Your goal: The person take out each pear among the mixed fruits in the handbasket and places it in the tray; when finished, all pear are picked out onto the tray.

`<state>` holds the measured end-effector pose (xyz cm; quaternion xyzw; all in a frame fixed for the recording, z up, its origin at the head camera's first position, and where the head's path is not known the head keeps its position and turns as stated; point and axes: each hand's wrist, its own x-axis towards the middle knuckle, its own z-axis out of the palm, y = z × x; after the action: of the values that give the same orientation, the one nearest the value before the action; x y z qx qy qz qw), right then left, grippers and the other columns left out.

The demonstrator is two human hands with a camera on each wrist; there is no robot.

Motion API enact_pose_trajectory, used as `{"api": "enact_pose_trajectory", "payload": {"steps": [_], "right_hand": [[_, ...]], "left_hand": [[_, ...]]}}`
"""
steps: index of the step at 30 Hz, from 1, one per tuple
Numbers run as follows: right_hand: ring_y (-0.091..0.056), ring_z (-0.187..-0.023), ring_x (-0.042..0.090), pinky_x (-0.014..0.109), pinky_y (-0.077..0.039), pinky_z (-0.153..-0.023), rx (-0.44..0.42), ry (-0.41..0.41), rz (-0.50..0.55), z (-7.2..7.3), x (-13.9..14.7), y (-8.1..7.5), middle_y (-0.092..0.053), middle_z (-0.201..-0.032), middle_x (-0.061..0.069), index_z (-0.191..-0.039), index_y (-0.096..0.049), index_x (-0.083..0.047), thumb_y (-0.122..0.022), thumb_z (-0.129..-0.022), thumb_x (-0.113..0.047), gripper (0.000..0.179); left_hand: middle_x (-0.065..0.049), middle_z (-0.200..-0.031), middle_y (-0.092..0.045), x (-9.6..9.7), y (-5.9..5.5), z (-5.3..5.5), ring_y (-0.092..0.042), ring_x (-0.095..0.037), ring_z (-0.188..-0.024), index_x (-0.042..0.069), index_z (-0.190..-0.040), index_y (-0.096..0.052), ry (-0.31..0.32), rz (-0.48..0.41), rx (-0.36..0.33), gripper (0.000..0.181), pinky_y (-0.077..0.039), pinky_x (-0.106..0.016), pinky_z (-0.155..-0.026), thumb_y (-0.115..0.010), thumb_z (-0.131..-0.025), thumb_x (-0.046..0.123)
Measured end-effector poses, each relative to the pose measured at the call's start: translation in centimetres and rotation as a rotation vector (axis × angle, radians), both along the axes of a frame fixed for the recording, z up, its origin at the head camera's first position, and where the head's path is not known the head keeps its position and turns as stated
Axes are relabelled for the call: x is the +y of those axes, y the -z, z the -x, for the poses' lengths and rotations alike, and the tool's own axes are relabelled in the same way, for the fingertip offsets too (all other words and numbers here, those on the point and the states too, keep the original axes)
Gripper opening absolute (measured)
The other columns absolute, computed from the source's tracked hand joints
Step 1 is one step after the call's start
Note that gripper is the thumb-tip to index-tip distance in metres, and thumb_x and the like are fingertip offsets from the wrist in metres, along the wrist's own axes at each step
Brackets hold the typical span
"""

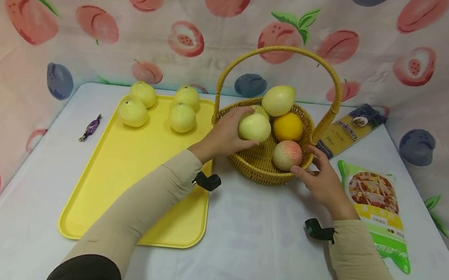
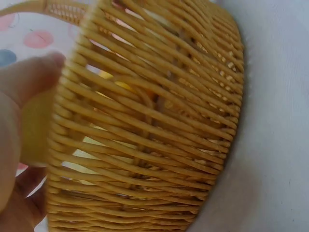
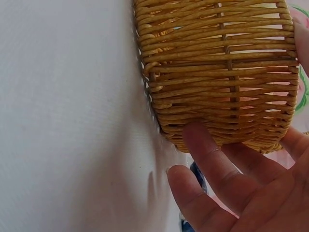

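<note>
Where the left hand (image 1: pixel 227 133) works: it's curled round a pale green fruit (image 1: pixel 255 127), thumb and fingers partly closed, and I have it over the left side of the wicker basket (image 1: pixel 261 172). Whether it touches what lies below, I can't tell.
Right hand (image 1: pixel 326 178): there it is at the basket's right side, thumb by the rim, half-open fingers gently bent against the outer weave; it's holding the basket there.
Basket: upright on the tabletop (image 1: pixel 251 252), handle arched overhead. Inside I spot a peach (image 1: pixel 287 155) near the right hand, an orange (image 1: pixel 288 127) behind that, a second green fruit (image 1: pixel 279 100) at the back, and another peeking out behind the held one.
Yellow tray (image 1: pixel 121 177): left of the basket, four more green fruits (image 1: pixel 182 117) in two pairs toward its far end.
Candy (image 1: pixel 90 128): purple wrapper, left of the tray.
Pasta packet (image 1: pixel 349 130): lying beyond the right hand, with a green-and-white food bag (image 1: pixel 377 208) nearer me.
</note>
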<state>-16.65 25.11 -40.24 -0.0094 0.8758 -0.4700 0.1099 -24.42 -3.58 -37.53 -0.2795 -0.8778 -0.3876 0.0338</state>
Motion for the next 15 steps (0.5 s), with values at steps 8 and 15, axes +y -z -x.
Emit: {"api": "enact_pose_trajectory", "payload": {"steps": [8,15], "right_hand": [[-0.048,-0.124,0.047,0.058,-0.044,-0.097,-0.004,0.002,0.005,0.0,0.0,0.0,-0.018,-0.160,0.028,-0.163,-0.009,-0.018,-0.065,-0.095,-0.051,0.094],[-0.049,-0.122,0.046,0.055,-0.046,-0.093,-0.008,0.004,-0.011,0.1,0.0,0.0,-0.019,-0.160,0.028,-0.163,-0.009,-0.019,-0.065,-0.094,-0.051,0.094]], "left_hand": [[-0.011,-0.142,-0.050,-1.5,-1.7,-2.0,-0.053,-0.025,-0.120,0.002,-0.142,-0.048,0.013,-0.172,-0.058,0.077,-0.048,-0.038,-0.095,-0.087,-0.080,0.029],[-0.007,-0.140,-0.051,-4.0,-2.9,-4.2,-0.053,-0.021,-0.117,0.009,-0.143,-0.050,0.011,-0.169,-0.144,0.073,-0.049,-0.039,-0.093,-0.085,-0.082,0.031]]}}
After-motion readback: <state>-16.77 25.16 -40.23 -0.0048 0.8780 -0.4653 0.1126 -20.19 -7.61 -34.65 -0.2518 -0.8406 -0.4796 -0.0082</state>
